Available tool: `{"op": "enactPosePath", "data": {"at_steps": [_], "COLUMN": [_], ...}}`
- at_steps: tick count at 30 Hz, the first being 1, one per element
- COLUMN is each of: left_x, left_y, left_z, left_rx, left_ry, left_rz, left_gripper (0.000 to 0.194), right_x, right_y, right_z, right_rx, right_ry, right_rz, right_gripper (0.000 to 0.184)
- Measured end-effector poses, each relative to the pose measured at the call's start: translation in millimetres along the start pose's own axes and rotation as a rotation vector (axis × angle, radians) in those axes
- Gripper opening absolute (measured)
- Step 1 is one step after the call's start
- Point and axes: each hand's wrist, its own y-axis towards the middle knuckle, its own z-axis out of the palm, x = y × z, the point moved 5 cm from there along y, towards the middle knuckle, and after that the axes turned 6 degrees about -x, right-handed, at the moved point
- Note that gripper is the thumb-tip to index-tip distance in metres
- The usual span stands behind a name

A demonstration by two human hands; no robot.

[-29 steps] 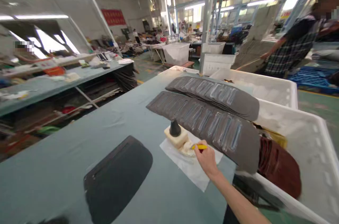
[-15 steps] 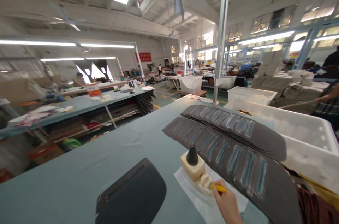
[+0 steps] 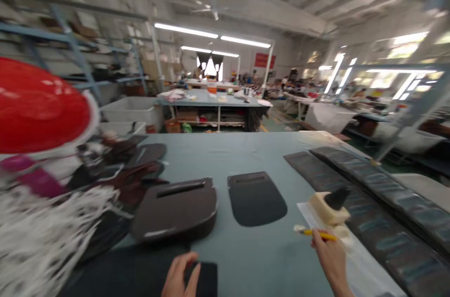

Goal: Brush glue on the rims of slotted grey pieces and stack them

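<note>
Compared with the frame half a second ago, my view has swung left: the stacks of dark grey padded strips (image 3: 383, 203) now lie at the right edge, and a second hand has come into sight at the bottom. My right hand (image 3: 330, 259) is clenched around a thin yellow-handled brush (image 3: 318, 233), whose pale tip points left over the white paper sheet (image 3: 355, 264). Just beyond the brush sits a cream foam block topped by a black cone-shaped cap (image 3: 330, 208), resting on the same sheet. My left hand (image 3: 183, 278) lies with loosely spread fingers on a flat black leather piece (image 3: 206, 278) at the near edge of the grey-green worktable (image 3: 225, 152); it touches the piece, but I cannot tell whether it grips it. Between the two hands, farther back, lie a black shield-shaped leather panel (image 3: 255, 198) and, to its left, a stack of dark brown slotted panels (image 3: 176, 210). A blurred red round object (image 3: 38, 105) fills the far left.
</note>
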Motion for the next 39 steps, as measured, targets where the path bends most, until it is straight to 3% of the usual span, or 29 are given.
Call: {"op": "enactPosePath", "data": {"at_steps": [1,4,6,9,12,16,18,20,25,28,31,35,37,39], "left_x": [2.8,11.6,14.9,25.0,42.2,59.6,63.8,65.6,63.5,59.9,55.1,48.4,45.2,42.4], "left_y": [11.0,47.5,66.7,81.5,86.3,90.2,92.0,93.4,96.2,97.7,98.6,99.3,99.3,98.7], "left_z": [-14.6,-45.8,-45.7,-30.3,-18.2,-15.7,-16.4,-16.6,-15.1,-14.3,-14.2,-15.2,-14.8,-13.5], "left_rx": [0.098,0.064,0.036,0.055,0.095,0.125,0.128,0.130,0.136,0.145,0.160,0.167,0.175,0.194], "left_ry": [0.053,0.306,0.433,0.532,0.583,0.608,0.609,0.613,0.615,0.617,0.622,0.642,0.661,0.674], "left_rz": [0.098,0.192,0.244,0.298,0.298,0.313,0.318,0.318,0.296,0.284,0.292,0.324,0.350,0.367], "left_gripper": [0.016,0.023,0.032,0.045,0.045,0.045,0.046,0.046,0.046,0.044,0.041,0.038,0.038,0.039], "right_x": [34.3,143.5,214.9,304.7,365.9,411.7,425.7,439.6,469.3,469.3,440.3,374.7,345.4,322.0], "right_y": [-15.9,-71.9,-111.8,-164.0,-205.0,-253.4,-268.4,-271.2,-239.5,-217.3,-167.3,-80.7,-55.5,-48.9], "right_z": [19.5,79.5,115.7,163.6,207.0,258.3,282.4,306.8,356.4,366.7,353.8,305.8,280.5,258.3], "right_rx": [0.062,0.255,0.409,0.603,0.736,1.019,1.135,1.144,0.725,0.639,0.529,0.288,0.221,0.187], "right_ry": [0.072,0.406,0.612,0.750,0.731,0.632,0.570,0.532,0.525,0.490,0.387,0.228,0.186,0.179], "right_rz": [-0.024,-0.069,-0.112,-0.206,-0.321,-0.521,-0.612,-0.666,-0.525,-0.521,-0.457,-0.285,-0.236,-0.242], "right_gripper": [0.034,0.039,0.039,0.034,0.025,0.011,0.008,0.009,0.017,0.017,0.018,0.022,0.024,0.025]}}
